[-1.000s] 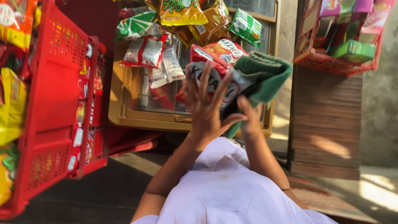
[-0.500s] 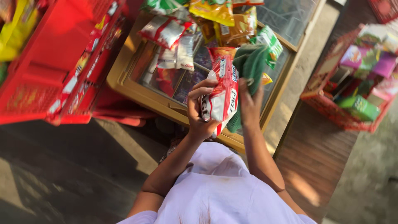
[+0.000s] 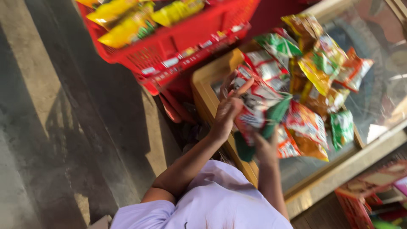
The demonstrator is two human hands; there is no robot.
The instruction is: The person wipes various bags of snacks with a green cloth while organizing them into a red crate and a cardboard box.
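Note:
My left hand (image 3: 227, 112) grips a red and white snack packet (image 3: 256, 99) and holds it up over the edge of a glass-topped cabinet (image 3: 203, 91) with a yellow-brown frame. Just below and to the right, my right hand (image 3: 266, 149) clutches a green cloth (image 3: 277, 115) that presses against the packet's underside. Part of the cloth hangs down beside my right wrist. The view is blurred.
Several snack packets (image 3: 318, 72) in green, orange and red lie on the cabinet's glass top. A red plastic basket (image 3: 190, 36) with yellow packets (image 3: 127, 25) stands at the top. Another red rack (image 3: 360, 203) sits at the bottom right. Concrete floor (image 3: 63, 127) fills the left.
The view has swung left and tilted, showing more floor. My left hand went from flat on the packet to gripping it; the green cloth now sits under the packet instead of above it.

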